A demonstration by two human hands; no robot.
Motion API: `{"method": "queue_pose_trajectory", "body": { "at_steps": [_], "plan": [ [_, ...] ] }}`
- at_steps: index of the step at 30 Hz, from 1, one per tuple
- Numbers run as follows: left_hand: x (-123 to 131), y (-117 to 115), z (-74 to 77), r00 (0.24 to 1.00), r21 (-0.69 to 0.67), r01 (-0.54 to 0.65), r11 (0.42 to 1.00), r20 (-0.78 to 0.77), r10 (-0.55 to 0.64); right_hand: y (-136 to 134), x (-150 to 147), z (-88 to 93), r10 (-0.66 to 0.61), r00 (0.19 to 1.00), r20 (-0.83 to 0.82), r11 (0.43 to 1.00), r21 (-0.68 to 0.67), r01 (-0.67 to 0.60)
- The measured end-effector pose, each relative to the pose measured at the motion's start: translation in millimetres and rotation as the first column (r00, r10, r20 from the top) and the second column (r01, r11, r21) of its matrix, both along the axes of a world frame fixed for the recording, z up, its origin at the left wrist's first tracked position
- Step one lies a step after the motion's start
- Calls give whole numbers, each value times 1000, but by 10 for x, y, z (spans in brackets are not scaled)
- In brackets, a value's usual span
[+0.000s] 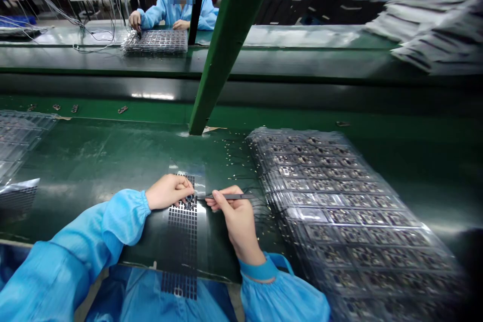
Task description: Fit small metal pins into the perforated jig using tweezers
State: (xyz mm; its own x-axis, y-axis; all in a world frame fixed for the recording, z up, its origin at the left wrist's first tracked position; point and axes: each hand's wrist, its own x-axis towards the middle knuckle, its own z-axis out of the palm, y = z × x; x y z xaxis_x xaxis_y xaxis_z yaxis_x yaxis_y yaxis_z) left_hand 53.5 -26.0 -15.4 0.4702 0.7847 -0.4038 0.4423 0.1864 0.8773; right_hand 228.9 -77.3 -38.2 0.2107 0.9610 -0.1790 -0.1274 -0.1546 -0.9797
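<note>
My right hand (237, 214) grips a pair of dark tweezers (241, 196), whose tips point left towards my left fingertips. With its fingers pinched together, my left hand (166, 192) holds a small dark circuit board (189, 203); fine detail there is too small to make out. Under both lies a clear sheet with rows of small black squares (183, 226), which runs down over the table's front edge. To the right of my right hand stands a stack of clear plastic trays (339, 201), its compartments filled with small circuit boards.
A green post (226, 55) rises from the table (94, 161) ahead of my hands. More clear trays (22, 136) lie at the left. Thin black wires (241, 177) stick out beside the tray stack. Across the line, a person in blue (162, 10) works over another tray stack (156, 42).
</note>
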Motion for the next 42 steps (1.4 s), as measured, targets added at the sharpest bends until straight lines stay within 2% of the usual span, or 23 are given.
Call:
{"method": "queue_pose_trajectory", "body": {
  "at_steps": [9, 35, 39, 42],
  "plan": [
    [12, 15, -20, 1000, -12, 24, 1000, 0, -24, 12, -18, -15, 44, 998, 48, 999, 17, -45],
    [-8, 8, -29, 999, 18, 47, 999, -13, -47, 18, -36, -12, 44, 997, 59, 999, 14, -45],
    [6, -3, -13, 999, 62, 33, 998, -20, -32, 7, -41, -9, 46, 996, 78, 998, 31, -49],
    [12, 1, -9, 1000, 37, -8, 999, 8, 7, 1, -33, -26, 17, 996, 90, 998, 52, -22]
  ]
}}
